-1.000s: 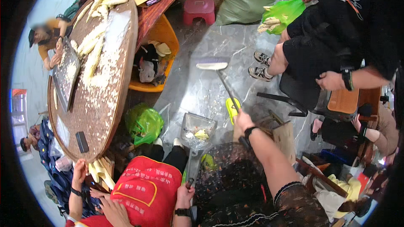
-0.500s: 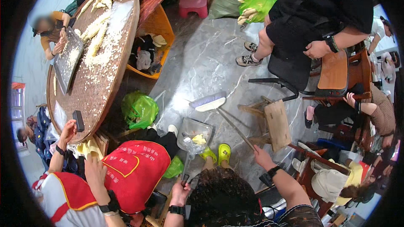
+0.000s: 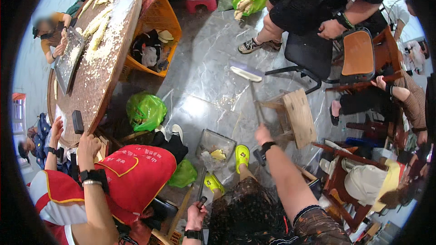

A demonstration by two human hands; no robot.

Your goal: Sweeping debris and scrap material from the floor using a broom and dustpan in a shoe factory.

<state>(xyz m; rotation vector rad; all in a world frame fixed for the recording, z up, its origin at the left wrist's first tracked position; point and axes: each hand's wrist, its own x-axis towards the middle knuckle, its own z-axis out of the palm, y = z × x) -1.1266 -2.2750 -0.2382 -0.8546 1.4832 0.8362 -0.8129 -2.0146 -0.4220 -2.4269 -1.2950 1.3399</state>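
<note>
My right hand (image 3: pixel 262 134) is closed round the handle of a broom (image 3: pixel 246 73), whose white and purple head lies on the grey floor ahead of me, near a standing person's shoe. My left hand (image 3: pixel 196 214) grips the upright handle of a long-handled dustpan (image 3: pixel 208 141). The pan rests on the floor by my yellow-green clogs and holds yellowish scraps (image 3: pixel 218 154) and crumpled whitish bits. Between broom head and pan lie small scattered crumbs (image 3: pixel 227 100).
A wooden stool (image 3: pixel 299 117) stands right of the broom handle. At left, a person in a red apron (image 3: pixel 136 172) sits by a large round tray (image 3: pixel 109 70) with corn cobs and kernels. Green bags (image 3: pixel 146 111), an orange crate (image 3: pixel 159 68) and a black chair (image 3: pixel 309 59) stand around the floor.
My right arm has reached forward, and the broom head has moved farther away and to the right. One clog has stepped ahead. The dustpan has shifted slightly while staying in my left hand.
</note>
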